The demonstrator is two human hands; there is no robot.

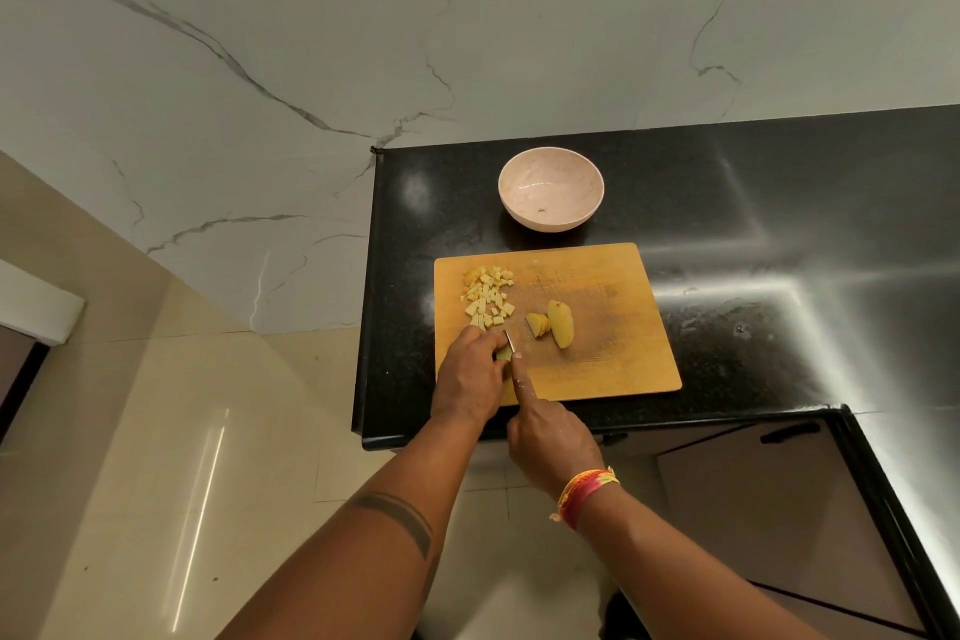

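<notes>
A wooden cutting board (613,359) lies on the black counter. My left hand (470,372) holds a small piece of potato (503,353) down at the board's near left. My right hand (545,437) grips a knife (509,341), index finger stretched along its spine, the blade against that piece. A pile of small potato cubes (487,296) sits at the board's far left. A potato wedge (561,323) and a few slices (537,325) lie at the board's middle.
A pale pink bowl (550,187) stands on the counter (779,224) behind the board. The counter ends just left of the board, with tiled floor (156,457) below. A marble wall (363,42) rises behind. A cabinet drawer front (769,483) is at lower right.
</notes>
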